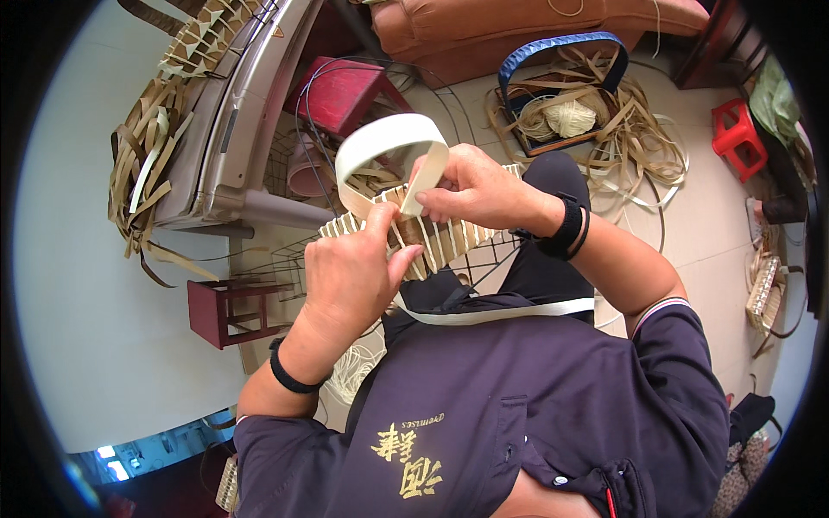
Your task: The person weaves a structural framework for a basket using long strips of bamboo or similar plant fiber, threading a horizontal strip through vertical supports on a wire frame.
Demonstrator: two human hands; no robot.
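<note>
A cream flat strip (393, 129) stands up in a tall loop above a partly woven basket (445, 246) of cream and brown strips over a dark wire frame. My right hand (475, 190) pinches the strip near its lower end, thumb against fingers. Closed on the basket's near left part is my left hand (350, 263), its index finger by the foot of the loop and its thumb lying across the weave. The left hand's other fingers are partly hidden. Another pale strip (518, 312) runs across my lap.
Ahead on the floor, a blue-handled basket (566, 43) holds a ball of cream cord (570, 118) beside brown strips (643, 129). A dark red stool (229, 315) stands left, a red plastic stool (738, 138) right. Strips (142, 164) hang off furniture at the left; cord (354, 375) lies near my left elbow.
</note>
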